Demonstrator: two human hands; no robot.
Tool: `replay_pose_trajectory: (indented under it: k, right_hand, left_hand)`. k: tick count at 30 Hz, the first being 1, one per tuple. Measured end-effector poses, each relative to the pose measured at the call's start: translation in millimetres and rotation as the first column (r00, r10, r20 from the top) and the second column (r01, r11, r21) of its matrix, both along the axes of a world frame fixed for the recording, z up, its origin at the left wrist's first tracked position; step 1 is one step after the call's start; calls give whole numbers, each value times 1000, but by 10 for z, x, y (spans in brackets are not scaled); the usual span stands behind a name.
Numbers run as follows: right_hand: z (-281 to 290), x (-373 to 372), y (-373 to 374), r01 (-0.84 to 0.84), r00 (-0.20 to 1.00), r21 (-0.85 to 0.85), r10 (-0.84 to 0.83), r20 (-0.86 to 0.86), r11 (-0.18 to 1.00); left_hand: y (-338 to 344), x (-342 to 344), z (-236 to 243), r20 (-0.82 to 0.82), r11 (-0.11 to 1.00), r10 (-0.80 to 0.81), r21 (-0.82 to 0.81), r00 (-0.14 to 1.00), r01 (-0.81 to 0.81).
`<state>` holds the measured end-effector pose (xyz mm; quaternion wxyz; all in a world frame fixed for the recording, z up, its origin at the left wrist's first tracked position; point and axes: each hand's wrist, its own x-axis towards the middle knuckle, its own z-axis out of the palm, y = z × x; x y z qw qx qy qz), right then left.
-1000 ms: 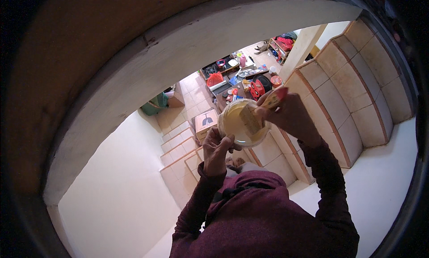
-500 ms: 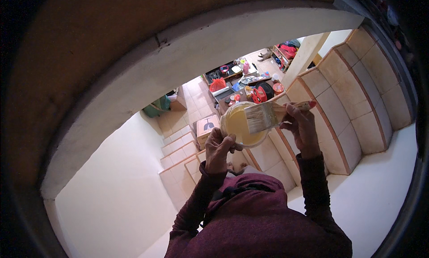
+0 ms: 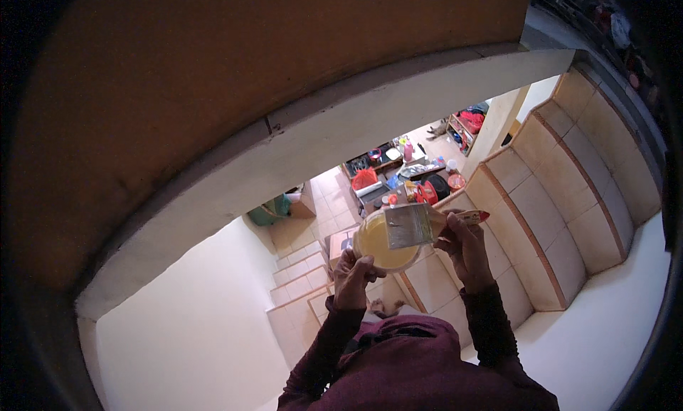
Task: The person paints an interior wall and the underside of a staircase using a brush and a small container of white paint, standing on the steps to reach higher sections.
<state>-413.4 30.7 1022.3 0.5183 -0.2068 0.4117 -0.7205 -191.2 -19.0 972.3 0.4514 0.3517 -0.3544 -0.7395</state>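
Note:
My left hand (image 3: pixel 353 279) is closed on the near left rim of a round, pale tub (image 3: pixel 361 230) holding yellowish liquid (image 3: pixel 384 251). In my right hand (image 3: pixel 463 251) is a wide paintbrush (image 3: pixel 409 226), gripped by its wooden handle with a red end. The pale bristles point left and lie over the right part of the tub. Whether they touch the rim or the liquid I cannot tell.
Tiled steps (image 3: pixel 523 212) curve up on the right, and more steps (image 3: pixel 299 269) go down at lower left. A white beam edge (image 3: pixel 284 158) crosses ahead. Below are a cardboard box (image 3: pixel 339 247), a cluttered low table (image 3: pixel 398 187) and a green bag (image 3: pixel 270 210). White walls (image 3: pixel 185 318) flank me.
Both hands, with the tub and the brush, sit lower in the view. The whole scene has shifted downward and slightly right as my head moved. The brush stays over the tub.

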Motion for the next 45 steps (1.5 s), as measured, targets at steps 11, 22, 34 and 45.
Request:
replay_pose_trajectory:
  k: [11, 22, 34, 45]
  right_hand:
    - [667, -268, -1067, 144, 943, -521, -276, -184, 842]
    - [465, -76, -1021, 372, 232, -719, -809, -540, 587]
    - [531, 939, -990, -156, 404, -658, -561, -723, 736]
    - [612, -48, -1056, 329, 249, -741, -811, -529, 585]
  left_hand:
    - [177, 295, 101, 67, 994, 104, -30, 992, -102]
    - [270, 627, -62, 98, 977, 212, -16, 972, -212]
    - [264, 643, -141, 133, 967, 251, -4, 959, -253]
    - [274, 685, -182, 144, 969, 242, 13, 960, -246]
